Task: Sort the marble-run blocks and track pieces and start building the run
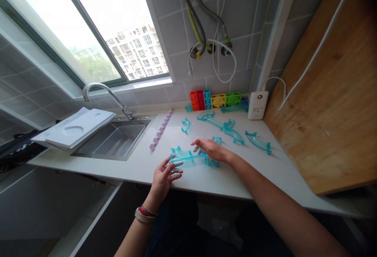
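Observation:
A see-through teal marble-run track piece (188,158) is between my hands, low over the counter's front edge. My left hand (163,175) has its thumb and index finger at the left end, the other fingers loosely bent below. From above, my right hand (210,149) grips near the right end, where its palm hides part of the piece and the fingertips show only in part. Another teal part (217,140) shows just behind the right hand. A small curved teal piece (185,125) lies further back, and a joined curved track (225,125) is to its right.
A row of lilac hexagonal pieces (160,130) lies left of my hands, beside the sink (129,147) with a white box lid (79,125) over it. Coloured blocks (202,100) line the wall. A curved teal track (258,142) and a white power bank (258,105) are on the right.

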Demonstrator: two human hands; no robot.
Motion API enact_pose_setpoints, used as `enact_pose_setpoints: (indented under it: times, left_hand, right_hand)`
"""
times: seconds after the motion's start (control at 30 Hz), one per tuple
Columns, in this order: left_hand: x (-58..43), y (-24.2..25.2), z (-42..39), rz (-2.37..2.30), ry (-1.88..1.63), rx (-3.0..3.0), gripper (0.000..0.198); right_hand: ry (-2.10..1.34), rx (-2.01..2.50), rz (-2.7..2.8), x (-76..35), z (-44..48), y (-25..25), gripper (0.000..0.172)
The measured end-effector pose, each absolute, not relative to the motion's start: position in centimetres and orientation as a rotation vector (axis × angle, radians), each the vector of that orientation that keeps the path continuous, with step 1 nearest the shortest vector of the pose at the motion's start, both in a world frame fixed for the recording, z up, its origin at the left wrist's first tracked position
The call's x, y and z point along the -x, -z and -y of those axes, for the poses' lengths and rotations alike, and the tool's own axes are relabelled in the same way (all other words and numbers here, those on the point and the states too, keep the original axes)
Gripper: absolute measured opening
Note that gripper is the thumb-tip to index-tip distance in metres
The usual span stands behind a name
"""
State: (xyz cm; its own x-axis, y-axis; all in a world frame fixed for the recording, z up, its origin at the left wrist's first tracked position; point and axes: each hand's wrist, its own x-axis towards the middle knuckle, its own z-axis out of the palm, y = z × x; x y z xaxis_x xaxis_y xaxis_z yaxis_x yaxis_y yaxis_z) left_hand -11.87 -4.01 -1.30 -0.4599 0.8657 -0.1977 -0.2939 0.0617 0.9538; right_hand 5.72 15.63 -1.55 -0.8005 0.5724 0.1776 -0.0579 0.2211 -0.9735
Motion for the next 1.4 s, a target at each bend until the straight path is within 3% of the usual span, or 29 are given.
enact_pose_setpoints:
  times: [0.23, 0.47, 0.63, 0.77, 0.9, 1.07, 1.4]
  left_hand:
    - [12.2, -1.1, 3.4, -1.373, -1.712, -0.518, 0.056]
    - [10.3, -5.9, -0.9, -1.534, -1.686, -1.108, 0.067]
    - [9.6, -10.0, -4.6, -1.836, -1.284, -2.087, 0.063]
    - [10.1, -12.3, -6.4, -1.743, -0.493, -3.002, 0.067]
    - [10.2, -13.1, -6.4, -1.532, 0.049, -3.224, 0.062]
    - [10.2, -13.4, -5.3, -1.616, 0.101, -3.196, 0.063]
    - [9.7, -14.4, -4.3, -1.901, 0.264, -3.020, 0.049]
  right_hand:
    - [-1.681, 0.307, 1.962, -6.4, -15.7, 0.0, 0.064]
    - [-1.679, 0.387, 1.772, -6.7, -16.5, -0.3, 0.048]
    - [-1.718, 0.391, 1.538, -6.7, -17.1, 0.4, 0.043]
    - [-1.746, 0.396, 1.385, -6.6, -17.7, 0.9, 0.052]
    - [-1.687, 0.422, 1.409, -6.5, -17.5, 0.8, 0.052]
    - [-1.634, 0.454, 1.484, -6.7, -17.5, 1.1, 0.047]
    - [-1.538, 0.430, 1.699, -6.1, -17.9, 3.0, 0.064]
